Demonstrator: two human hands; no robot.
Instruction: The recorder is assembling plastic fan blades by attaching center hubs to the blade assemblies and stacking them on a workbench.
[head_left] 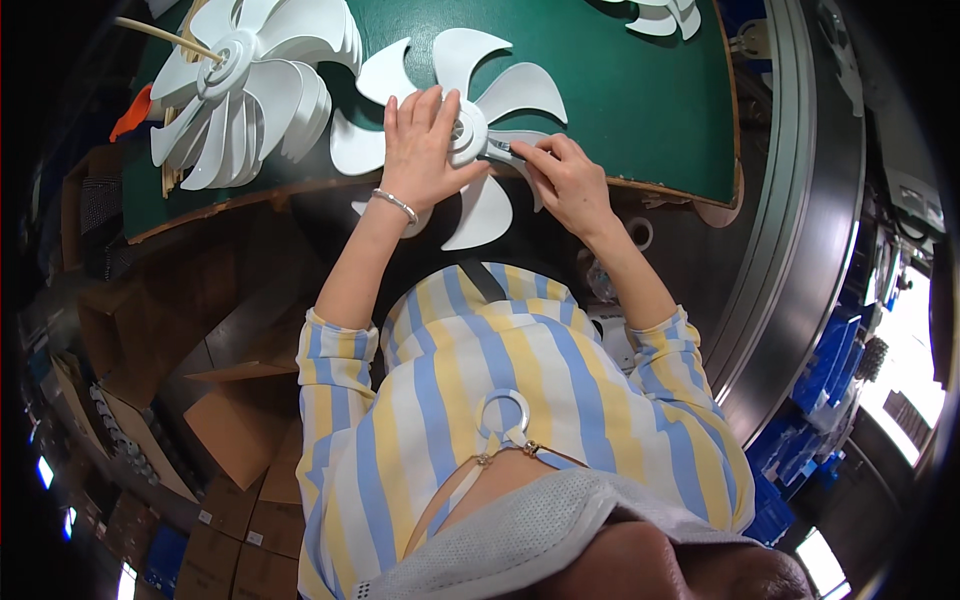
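Note:
A white fan impeller (468,132) with several curved blades lies at the near edge of the green table, some blades reaching past the edge. My left hand (420,145) rests on it just left of the hub, fingers stretched out flat and thumb along the hub's near side. My right hand (570,180) is closed in a pinch at the root of a right-hand blade. Between its fingertips is a small dark and metallic piece (502,147), perhaps a little knife; its kind is not clear. My fingers hide part of that blade.
On the left, a stack of white fan impellers (240,95) sits around a pale rod (165,38). Beside it is an orange object (131,113). Another white impeller (655,15) lies at the far right of the green table (650,110). Cardboard boxes (235,425) stand at lower left.

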